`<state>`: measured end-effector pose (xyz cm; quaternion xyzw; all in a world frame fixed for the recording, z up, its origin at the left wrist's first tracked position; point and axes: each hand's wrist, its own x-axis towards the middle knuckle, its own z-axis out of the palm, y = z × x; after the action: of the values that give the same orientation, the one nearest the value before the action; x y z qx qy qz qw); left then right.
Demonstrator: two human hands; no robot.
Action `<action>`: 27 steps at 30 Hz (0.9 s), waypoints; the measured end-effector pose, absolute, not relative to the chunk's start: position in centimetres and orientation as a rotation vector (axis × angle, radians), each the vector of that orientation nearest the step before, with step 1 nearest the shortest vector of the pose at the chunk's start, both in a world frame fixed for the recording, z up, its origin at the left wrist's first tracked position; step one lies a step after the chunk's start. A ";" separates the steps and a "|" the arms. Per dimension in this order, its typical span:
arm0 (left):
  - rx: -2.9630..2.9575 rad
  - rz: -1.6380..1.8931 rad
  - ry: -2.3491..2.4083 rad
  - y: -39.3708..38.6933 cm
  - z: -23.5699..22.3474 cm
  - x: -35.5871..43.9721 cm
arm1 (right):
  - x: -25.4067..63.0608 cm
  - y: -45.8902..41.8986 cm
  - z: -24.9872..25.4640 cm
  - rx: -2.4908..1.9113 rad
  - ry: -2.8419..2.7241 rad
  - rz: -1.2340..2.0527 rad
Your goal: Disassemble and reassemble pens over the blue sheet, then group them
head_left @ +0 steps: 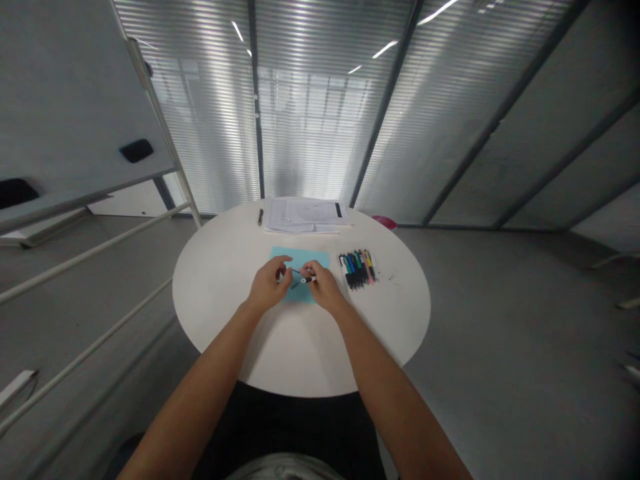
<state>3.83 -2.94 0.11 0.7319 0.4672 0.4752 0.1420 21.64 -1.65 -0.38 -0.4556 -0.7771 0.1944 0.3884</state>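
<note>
My left hand [271,285] and my right hand [324,287] meet over a light blue sheet [281,252] on the round white table. A thin dark rod [296,271], like a pen refill, stretches between the fingertips of both hands. My left thumb and forefinger pinch close to its left end. In my right fingers is also a black-and-white pen barrel [309,280], which sticks out to the left. Below the hands, a small dark pen part [295,285] lies on the blue sheet. Both hands are closed, and the fingers partly hide the small pieces.
Right of the sheet lies a row of several coloured pens [357,268], with tiny dark bits [393,275] beside it. Stacked papers [305,217] and a dark pen [261,217] rest at the table's [215,267] far side. A whiteboard stand [183,180] is at left.
</note>
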 end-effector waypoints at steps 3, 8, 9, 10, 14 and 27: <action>2.093 1.310 1.294 -3.3 0.0 4.5 | 21.4 -2.1 0.1 -1.111 -1.989 0.546; 2.019 1.261 1.312 -3.1 -0.2 4.7 | 21.0 -2.4 0.5 -1.115 -1.973 0.598; 2.004 1.260 1.311 -3.1 -0.2 4.6 | 21.0 -2.4 0.5 -1.113 -1.962 0.608; 1.996 1.259 1.302 -3.0 -0.1 4.6 | 21.0 -2.4 0.5 -1.108 -1.952 0.619; 1.964 1.238 1.250 -3.1 0.1 4.6 | 21.0 -2.1 0.0 -1.114 -1.918 0.647; 1.393 1.377 1.040 -2.3 0.1 4.8 | 21.2 -2.2 -0.1 -1.363 -1.830 0.455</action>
<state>4.84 -2.27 0.11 0.5622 0.4200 0.5558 0.4458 21.20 -2.18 -0.14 -0.5378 -0.7220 0.1795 0.3965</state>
